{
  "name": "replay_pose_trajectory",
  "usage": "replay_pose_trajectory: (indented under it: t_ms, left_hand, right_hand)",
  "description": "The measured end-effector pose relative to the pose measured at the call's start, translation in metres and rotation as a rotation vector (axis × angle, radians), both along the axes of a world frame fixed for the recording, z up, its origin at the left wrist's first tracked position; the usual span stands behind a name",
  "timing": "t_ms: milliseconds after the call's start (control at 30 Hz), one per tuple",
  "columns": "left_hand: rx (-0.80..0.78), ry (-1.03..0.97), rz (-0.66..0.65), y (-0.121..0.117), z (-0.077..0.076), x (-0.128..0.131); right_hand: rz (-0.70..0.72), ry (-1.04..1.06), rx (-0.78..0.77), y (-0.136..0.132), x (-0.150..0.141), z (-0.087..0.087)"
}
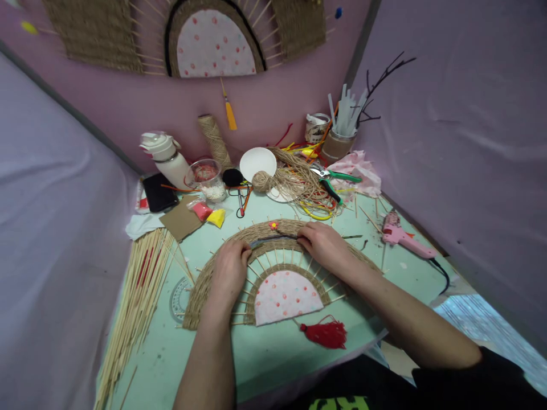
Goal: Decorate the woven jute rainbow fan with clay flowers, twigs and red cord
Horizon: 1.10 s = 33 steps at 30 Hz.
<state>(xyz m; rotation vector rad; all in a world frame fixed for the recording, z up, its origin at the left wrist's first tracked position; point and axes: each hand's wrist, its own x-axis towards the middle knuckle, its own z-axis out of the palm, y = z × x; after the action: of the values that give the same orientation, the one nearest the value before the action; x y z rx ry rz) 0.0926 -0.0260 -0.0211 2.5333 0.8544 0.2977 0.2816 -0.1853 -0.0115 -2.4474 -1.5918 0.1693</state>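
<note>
A half-round woven twine fan (200, 296) with thin wooden sticks lies flat on the table. Its centre is a white half-circle of cloth (288, 296) with red dots, and a red tassel (325, 333) lies below. A thin dark strand (273, 239) runs along the woven band between my hands. My left hand (231, 267) has its fingertips pinched at the strand's left end. My right hand (322, 245) pinches farther right on the band; its fingertips are partly hidden. Above the strand sits a small red flower with a yellow middle (273, 225).
Left are bamboo sticks (143, 273), a protractor (179, 299) and a white bottle (164, 156). At the back lie twine (294, 171) and green-handled pruners (331, 182). A pink glue gun (405, 239) rests right. Another fan (216, 45) hangs on the wall.
</note>
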Motion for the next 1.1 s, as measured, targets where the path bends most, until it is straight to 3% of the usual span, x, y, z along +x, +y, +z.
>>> replay_pose_trajectory:
  t_ms: [300, 533, 800, 1100]
  left_hand:
    - [-0.001, 0.003, 0.007, 0.0, 0.0, 0.001]
    - [-0.003, -0.012, 0.017, 0.001, -0.001, 0.001]
    - [-0.002, -0.024, 0.022, 0.001, -0.001, 0.001]
    - [0.014, -0.005, 0.004, -0.001, 0.001, 0.004]
  right_hand:
    - [-0.008, 0.001, 0.015, 0.002, 0.0, -0.005]
    - [-0.017, -0.028, 0.011, -0.002, -0.001, 0.002]
    - [-0.128, -0.032, 0.036, -0.033, 0.013, 0.009]
    - [-0.21, 0.049, 0.068, -0.061, 0.016, 0.003]
